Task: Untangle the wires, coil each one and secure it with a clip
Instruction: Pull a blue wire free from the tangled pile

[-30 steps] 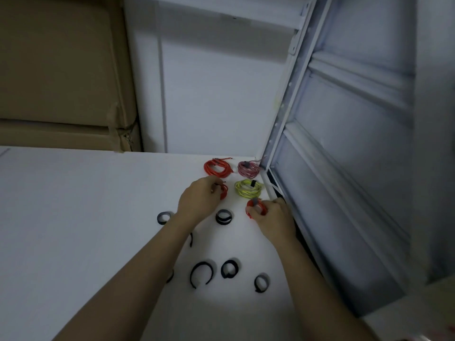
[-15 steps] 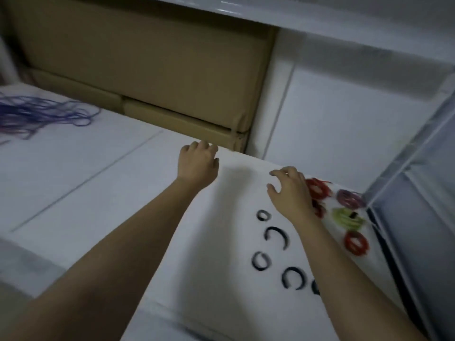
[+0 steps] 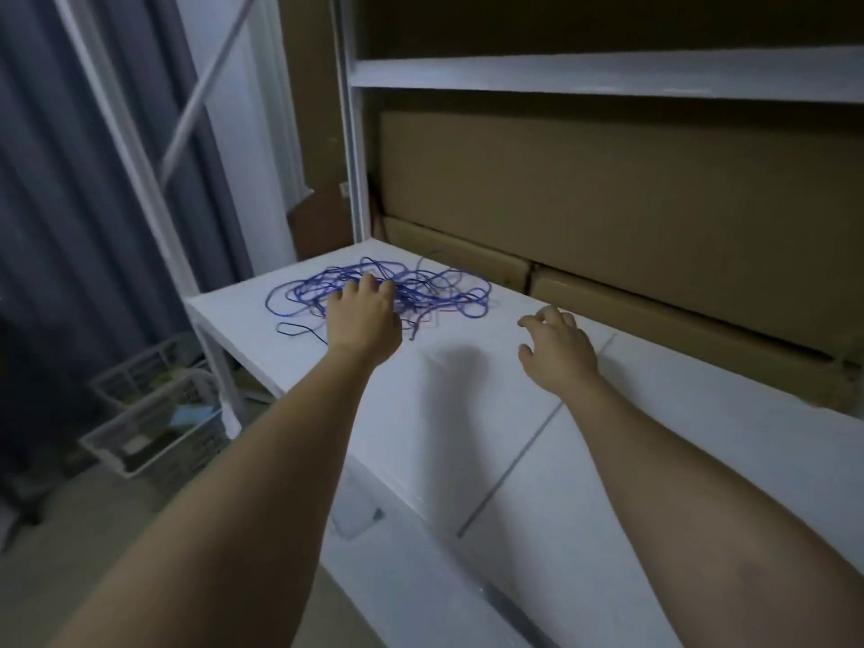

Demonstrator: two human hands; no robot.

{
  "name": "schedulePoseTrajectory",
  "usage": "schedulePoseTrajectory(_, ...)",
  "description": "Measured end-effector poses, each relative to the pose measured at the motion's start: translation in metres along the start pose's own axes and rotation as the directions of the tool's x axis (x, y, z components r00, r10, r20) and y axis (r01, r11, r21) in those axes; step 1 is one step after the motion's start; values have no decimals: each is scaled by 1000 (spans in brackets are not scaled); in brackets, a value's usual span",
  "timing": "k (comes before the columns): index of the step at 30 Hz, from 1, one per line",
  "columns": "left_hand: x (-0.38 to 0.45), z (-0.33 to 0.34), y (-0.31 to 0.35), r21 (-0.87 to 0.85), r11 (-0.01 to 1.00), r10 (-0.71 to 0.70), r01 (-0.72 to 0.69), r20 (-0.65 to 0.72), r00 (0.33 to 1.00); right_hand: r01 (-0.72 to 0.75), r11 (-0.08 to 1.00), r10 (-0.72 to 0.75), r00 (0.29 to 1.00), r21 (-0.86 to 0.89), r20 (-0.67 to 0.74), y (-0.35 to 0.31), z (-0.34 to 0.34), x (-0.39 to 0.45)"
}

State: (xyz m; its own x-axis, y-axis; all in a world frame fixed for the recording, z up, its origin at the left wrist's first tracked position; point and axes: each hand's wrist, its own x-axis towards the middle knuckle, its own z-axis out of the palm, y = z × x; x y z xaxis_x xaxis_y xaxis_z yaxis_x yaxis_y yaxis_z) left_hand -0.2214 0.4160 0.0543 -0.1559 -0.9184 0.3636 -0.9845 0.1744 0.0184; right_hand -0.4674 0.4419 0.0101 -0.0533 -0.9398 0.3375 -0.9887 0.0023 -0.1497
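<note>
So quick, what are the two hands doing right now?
Left hand: reaching onto the tangled blue wires, fingers spread; a grip cannot be told.
Right hand: open, fingers loosely curled, holding nothing, over the white table.

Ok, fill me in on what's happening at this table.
A person is reaching for a tangled pile of blue wires at the far left end of the white table. The left hand has its fingers at the near edge of the tangle; whether it grips a strand cannot be told. The right hand hovers loosely open over bare table, holding nothing. Cardboard boxes stand behind.
</note>
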Motion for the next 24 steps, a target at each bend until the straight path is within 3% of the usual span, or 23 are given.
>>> schedulePoseTrajectory(6,50,12,-104,12,1000,-24,24,17,1000,82,996,-81,996,-30,27,-106,41,83)
schedulePoseTrajectory(16,168,68,-214,19,1000,8,-9,28,1000,214,968,-214,977,134,-18,-204,92,233)
schedulePoseTrajectory(22,219,98,-255,-8,991,131,-131,44,990,280,877,-369,913,390,176,-259,124,275)
schedulePoseTrajectory(24,219,110,-266,-48,980,196,-194,52,979,309,877,-415,873,368,257,-273,134,273)
